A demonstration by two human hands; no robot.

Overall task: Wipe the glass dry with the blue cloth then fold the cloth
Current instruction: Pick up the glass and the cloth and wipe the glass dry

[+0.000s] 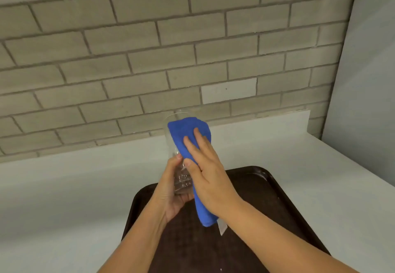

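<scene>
A clear drinking glass [172, 142] is held up in the air above the tray, tilted with its rim pointing away from me. My left hand [171, 193] grips its thick base from below. The blue cloth [186, 136] drapes over the glass's right side, from near the rim down past the base, where a white tag hangs. My right hand [208, 170] lies flat on the cloth, fingers spread, pressing it against the glass. Much of the glass is hidden behind the cloth and hands.
A dark brown tray [277, 198] lies on the pale counter [64, 187] right under my hands. A brick wall [149, 48] rises behind the counter, and a plain white wall [367, 80] closes off the right side.
</scene>
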